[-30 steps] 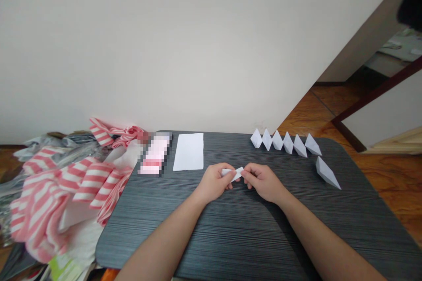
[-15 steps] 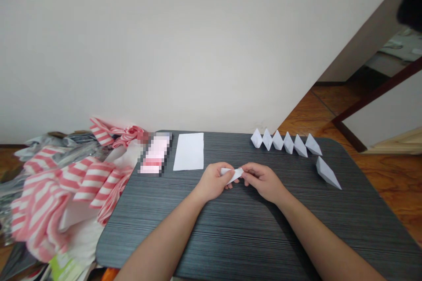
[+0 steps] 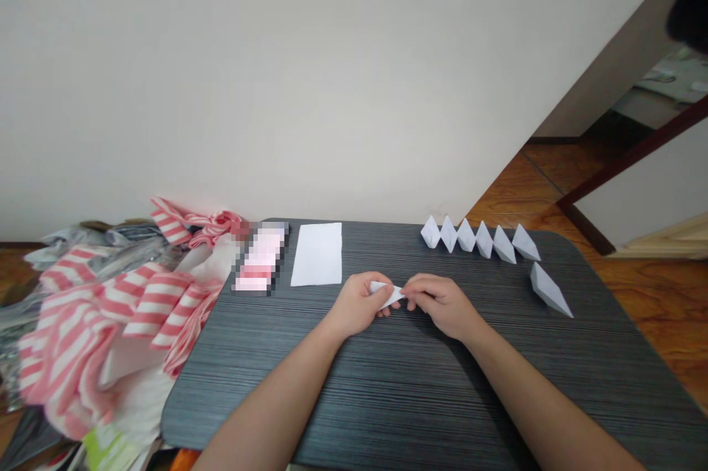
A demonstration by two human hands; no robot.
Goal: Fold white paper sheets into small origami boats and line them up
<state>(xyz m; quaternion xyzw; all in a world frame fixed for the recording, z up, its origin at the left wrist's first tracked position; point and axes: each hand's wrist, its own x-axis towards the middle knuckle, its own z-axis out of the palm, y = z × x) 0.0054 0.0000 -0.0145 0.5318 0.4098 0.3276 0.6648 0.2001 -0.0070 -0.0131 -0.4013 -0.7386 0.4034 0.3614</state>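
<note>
Above the middle of the dark table, my left hand is closed on a small folded piece of white paper, with the thumb lying across it. My right hand pinches the paper's right-hand end between thumb and fingers. Part of the paper is hidden behind the left thumb and fingers. To the right of my hands, several folded paper shapes with pointed tips stand in a row at the back. One more folded paper shape lies nearer, at the right.
A stack or sheet of white paper lies on the table left of my hands. Beside it is a blurred-out pink item. Red-and-white striped cloth and plastic bags are heaped past the left edge. A wall rises behind the table.
My right fingers have shifted slightly left and closed over the paper's right end, so less of that end shows. My left hand stays almost still.
</note>
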